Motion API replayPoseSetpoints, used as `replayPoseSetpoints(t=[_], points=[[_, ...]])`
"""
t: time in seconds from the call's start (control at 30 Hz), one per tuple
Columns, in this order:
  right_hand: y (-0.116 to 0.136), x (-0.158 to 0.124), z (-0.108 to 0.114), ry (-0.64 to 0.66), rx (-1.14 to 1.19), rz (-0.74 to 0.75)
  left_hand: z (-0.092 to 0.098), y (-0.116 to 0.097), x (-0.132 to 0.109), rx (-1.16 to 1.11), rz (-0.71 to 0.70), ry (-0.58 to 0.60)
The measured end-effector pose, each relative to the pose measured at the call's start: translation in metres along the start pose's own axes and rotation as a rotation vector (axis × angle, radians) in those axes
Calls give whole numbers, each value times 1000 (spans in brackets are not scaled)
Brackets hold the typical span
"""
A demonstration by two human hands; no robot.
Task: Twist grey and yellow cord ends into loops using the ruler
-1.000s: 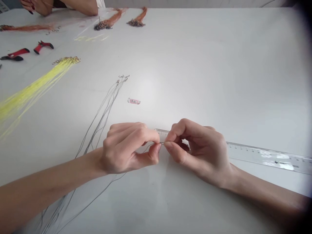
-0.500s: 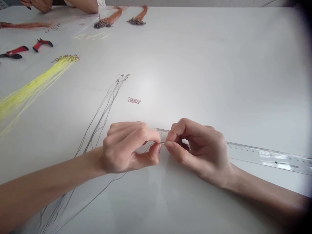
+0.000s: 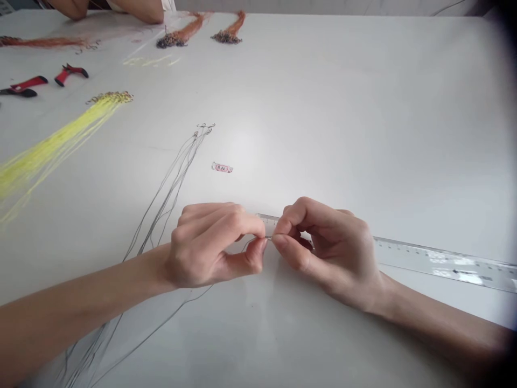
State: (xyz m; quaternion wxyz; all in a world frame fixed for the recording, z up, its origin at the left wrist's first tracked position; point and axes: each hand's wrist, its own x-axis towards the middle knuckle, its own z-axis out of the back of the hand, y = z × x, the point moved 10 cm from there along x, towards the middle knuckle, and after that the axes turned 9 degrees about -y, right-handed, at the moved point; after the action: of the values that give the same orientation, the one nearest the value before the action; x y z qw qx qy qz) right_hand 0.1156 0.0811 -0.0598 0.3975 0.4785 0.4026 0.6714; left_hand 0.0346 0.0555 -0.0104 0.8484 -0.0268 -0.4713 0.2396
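Observation:
My left hand point(image 3: 216, 245) pinches a thin grey fishing line point(image 3: 247, 244) between thumb and index finger. The line runs back under that hand and comes out below it toward the lower left. Facing it, my right hand point(image 3: 327, 250) has thumb and index finger closed on a small fish hook point(image 3: 269, 237); only a short bit of its metal shows in the narrow gap between the fingertips. Behind both hands lies a clear ruler point(image 3: 444, 261), partly covered by the right hand. Under my left forearm stretches a bundle of grey lines point(image 3: 172, 188) with hooks point(image 3: 205, 126) at its far end.
A small printed wrapper point(image 3: 222, 167) lies past my hands. At left are yellow lines with hooks point(image 3: 92, 116) and red-handled pliers point(image 3: 70, 74). Orange bundles point(image 3: 181, 33) lie at the back, near another person's arms point(image 3: 137, 8).
Both hands hold the same pinch in almost the same place. At the top left, the other person's hand has gone out of view; the forearms remain.

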Motion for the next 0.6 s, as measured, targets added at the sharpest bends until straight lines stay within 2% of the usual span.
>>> replayPoseSetpoints(t=[0.6], points=[[-3,-1,-2,20,26,15,5,2,-3,-111,1,-104]])
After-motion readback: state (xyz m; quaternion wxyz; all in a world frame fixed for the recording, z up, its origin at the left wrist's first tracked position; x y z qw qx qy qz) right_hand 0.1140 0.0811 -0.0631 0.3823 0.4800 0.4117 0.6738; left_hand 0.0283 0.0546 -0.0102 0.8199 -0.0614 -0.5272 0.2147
